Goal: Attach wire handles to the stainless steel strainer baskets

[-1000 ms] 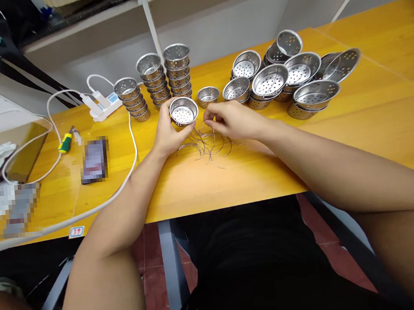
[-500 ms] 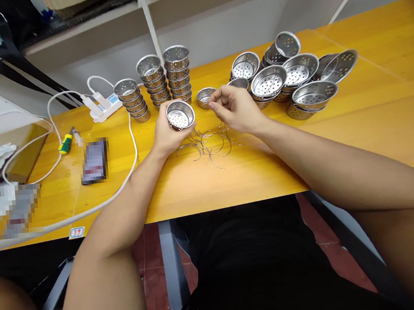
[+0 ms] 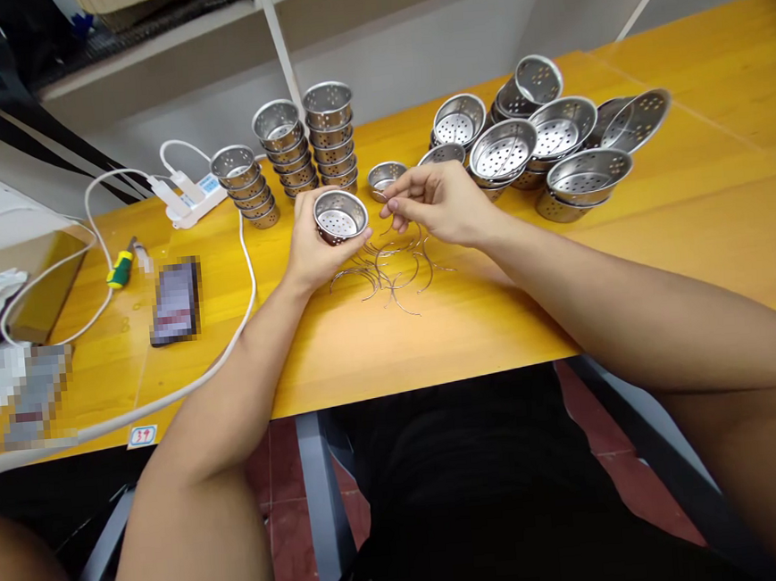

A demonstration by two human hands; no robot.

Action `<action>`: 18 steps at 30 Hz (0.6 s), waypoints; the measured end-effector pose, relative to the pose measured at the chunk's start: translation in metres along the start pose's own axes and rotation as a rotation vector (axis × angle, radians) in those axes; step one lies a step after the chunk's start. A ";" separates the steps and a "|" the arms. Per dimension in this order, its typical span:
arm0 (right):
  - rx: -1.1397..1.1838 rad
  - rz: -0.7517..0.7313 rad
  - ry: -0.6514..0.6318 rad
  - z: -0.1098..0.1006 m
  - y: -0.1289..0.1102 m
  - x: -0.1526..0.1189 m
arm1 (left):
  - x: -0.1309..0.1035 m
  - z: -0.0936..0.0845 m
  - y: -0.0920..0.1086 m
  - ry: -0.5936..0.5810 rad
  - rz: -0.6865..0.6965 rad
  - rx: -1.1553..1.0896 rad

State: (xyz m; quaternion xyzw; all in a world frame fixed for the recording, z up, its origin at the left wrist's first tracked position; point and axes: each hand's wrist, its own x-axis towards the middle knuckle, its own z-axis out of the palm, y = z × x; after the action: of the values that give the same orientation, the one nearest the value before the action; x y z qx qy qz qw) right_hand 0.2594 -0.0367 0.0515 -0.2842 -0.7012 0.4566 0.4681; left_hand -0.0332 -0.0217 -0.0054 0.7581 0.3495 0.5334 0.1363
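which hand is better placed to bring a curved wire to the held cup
Right, probably: the right hand seems to pinch a thin wire just beside the perforated cup, close to the loose wires. The left hand is occupied gripping that cup, so it better serves to steady it.

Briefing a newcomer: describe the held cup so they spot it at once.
On the yellow table, find three cup stacks. In front, the left hand holds the cup. It alone is gripped; the cup just to its right stands on the table.

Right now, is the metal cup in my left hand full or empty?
Empty: the metal cup has its open top toward the camera, showing only its bare, perforated bottom inside.
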 end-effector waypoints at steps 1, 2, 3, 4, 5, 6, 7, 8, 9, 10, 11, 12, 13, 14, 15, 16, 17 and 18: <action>0.029 -0.001 0.000 0.000 -0.002 0.000 | 0.000 0.000 0.001 0.008 -0.011 -0.014; 0.050 -0.004 0.003 0.001 -0.004 0.000 | 0.000 0.001 0.001 0.008 -0.023 -0.029; 0.065 -0.009 0.009 0.001 -0.006 0.000 | 0.000 0.002 0.002 0.002 -0.032 -0.045; 0.073 -0.014 0.013 0.001 -0.007 0.000 | -0.001 0.003 0.002 -0.008 -0.037 -0.060; 0.075 -0.018 0.014 0.001 -0.009 0.000 | -0.001 0.004 0.002 -0.019 -0.037 -0.072; 0.072 -0.020 0.011 0.001 -0.010 -0.001 | -0.001 0.005 0.002 -0.027 -0.034 -0.082; 0.066 -0.018 0.004 0.002 -0.011 -0.001 | -0.002 0.006 0.002 -0.030 -0.029 -0.091; 0.057 -0.015 -0.005 0.002 -0.011 -0.001 | -0.002 0.006 0.001 -0.030 -0.022 -0.098; 0.049 -0.013 -0.012 0.003 -0.012 -0.001 | -0.002 0.007 0.000 -0.027 -0.015 -0.104; 0.040 -0.014 -0.016 0.004 -0.013 -0.001 | -0.002 0.007 0.000 -0.025 -0.009 -0.110; 0.031 -0.020 -0.013 0.005 -0.014 -0.001 | -0.002 0.008 -0.001 -0.027 -0.004 -0.115; 0.020 -0.033 -0.005 0.007 -0.015 -0.001 | -0.002 0.008 -0.002 -0.031 -0.001 -0.119; 0.008 -0.050 0.007 0.009 -0.016 -0.001 | -0.002 0.008 -0.003 -0.039 0.003 -0.123; -0.005 -0.069 0.021 0.011 -0.017 -0.001 | -0.002 0.008 -0.004 -0.049 0.007 -0.127; -0.018 -0.085 0.033 0.013 -0.018 -0.001 | -0.002 0.008 -0.004 -0.059 0.013 -0.132; -0.031 -0.097 0.044 0.015 -0.018 0.000 | -0.002 0.008 -0.005 -0.067 0.021 -0.138; -0.043 -0.106 0.053 0.017 -0.018 0.000 | -0.002 0.008 -0.004 -0.075 0.027 -0.144; -0.056 -0.112 0.061 0.019 -0.017 0.001 | -0.002 0.009 -0.004 -0.084 0.031 -0.152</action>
State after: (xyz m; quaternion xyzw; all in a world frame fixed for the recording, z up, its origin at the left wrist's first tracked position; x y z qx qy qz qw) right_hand 0.2420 -0.0504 0.0646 -0.2711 -0.7138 0.4010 0.5061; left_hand -0.0273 -0.0191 -0.0124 0.7725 0.2902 0.5283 0.1995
